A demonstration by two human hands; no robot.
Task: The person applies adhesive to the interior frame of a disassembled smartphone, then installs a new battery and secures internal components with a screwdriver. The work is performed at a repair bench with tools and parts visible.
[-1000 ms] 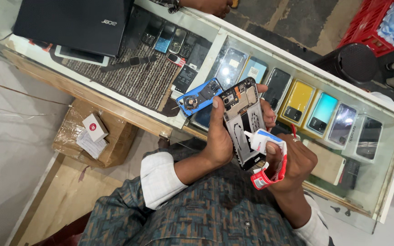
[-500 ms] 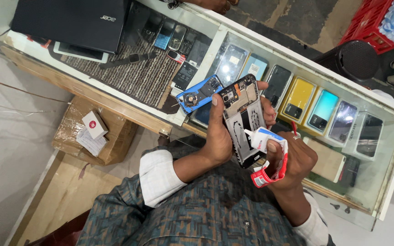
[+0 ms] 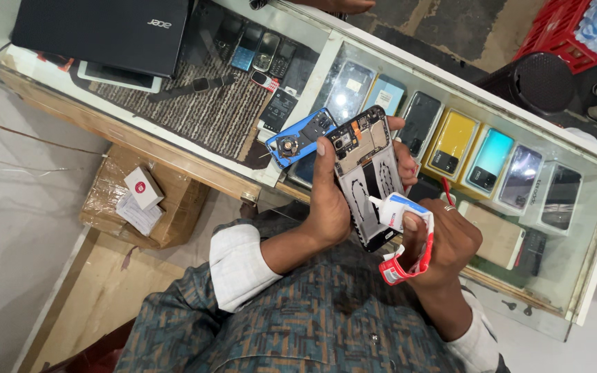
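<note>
Opened phone gripped in left hand, white-and-red glue tube pinched by right hand above glass counter

The single head camera looked steeply down, close over the glass counter, with both hands near the frame's centre.

Two hands: the left hand and the right hand. One open black phone with no back. One white and red glue tube. One blue phone back cover. One black closed laptop. One brown cardboard box. One red plastic crate.
</note>
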